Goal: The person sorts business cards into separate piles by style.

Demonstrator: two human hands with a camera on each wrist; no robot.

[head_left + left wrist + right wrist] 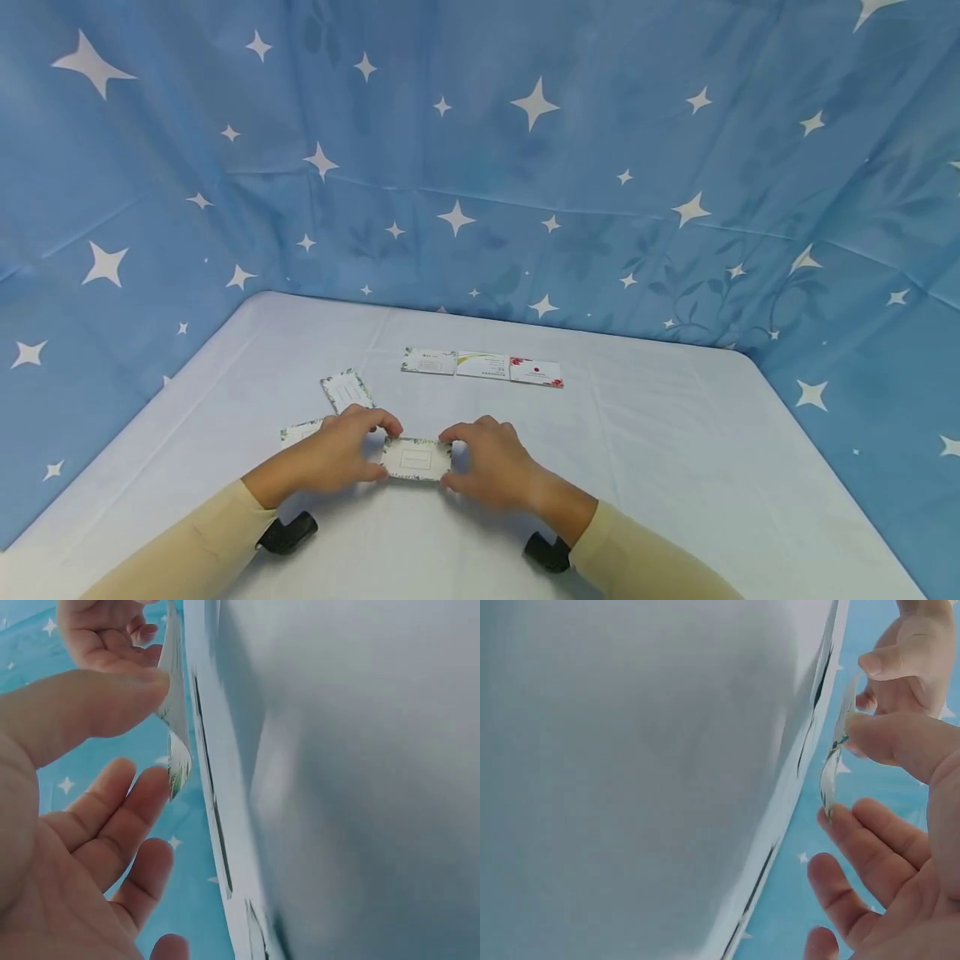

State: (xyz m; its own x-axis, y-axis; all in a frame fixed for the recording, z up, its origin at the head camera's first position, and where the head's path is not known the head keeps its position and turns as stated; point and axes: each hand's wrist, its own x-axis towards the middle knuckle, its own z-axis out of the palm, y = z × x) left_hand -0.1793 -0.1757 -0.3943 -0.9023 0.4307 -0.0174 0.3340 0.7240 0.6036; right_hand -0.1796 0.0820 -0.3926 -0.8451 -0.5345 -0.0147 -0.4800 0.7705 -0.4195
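Observation:
A white card (416, 459) with a leafy printed border and a small rectangle in its middle is held up between both hands. My left hand (341, 454) pinches its left end between thumb and fingers. At the opposite end, my right hand (498, 471) pinches it the same way. Seen edge-on in the left wrist view, the card (177, 720) is bowed near its corner; in the right wrist view the card (831, 776) also looks curved. Whether it is one card or a few together, I cannot tell.
Left of the hands lie two leafy-bordered cards, one tilted (347, 390) and one partly hidden (302, 432). Farther back, a leafy card (429, 361), a green-striped card (483, 365) and a red-flowered card (536, 372) form a row on the white tablecloth (660, 467). Behind hangs a blue starry curtain (480, 150).

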